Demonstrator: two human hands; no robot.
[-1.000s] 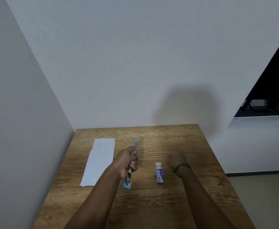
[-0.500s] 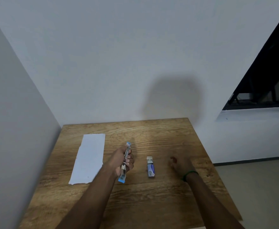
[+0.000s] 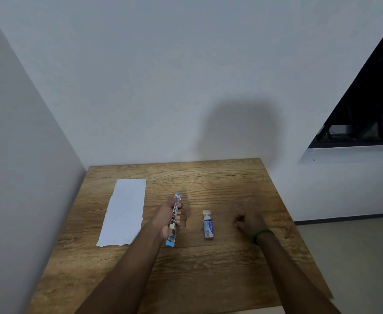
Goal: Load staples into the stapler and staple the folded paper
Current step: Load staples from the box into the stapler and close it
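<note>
Gripping the stapler (image 3: 171, 238) round its middle in the left grip (image 3: 169, 219), slim, blue-tipped and metal-sided, held over the desk (image 3: 208, 273) between the flat white folded paper (image 3: 124, 211) and the staple box (image 3: 208, 225). Resting the right grip (image 3: 250, 223) curled on the desk beside the box, hiding whether pinching anything. Probably loading next: keeping the stapler steady, opening its channel fully, seating the strip legs down before closing
</note>
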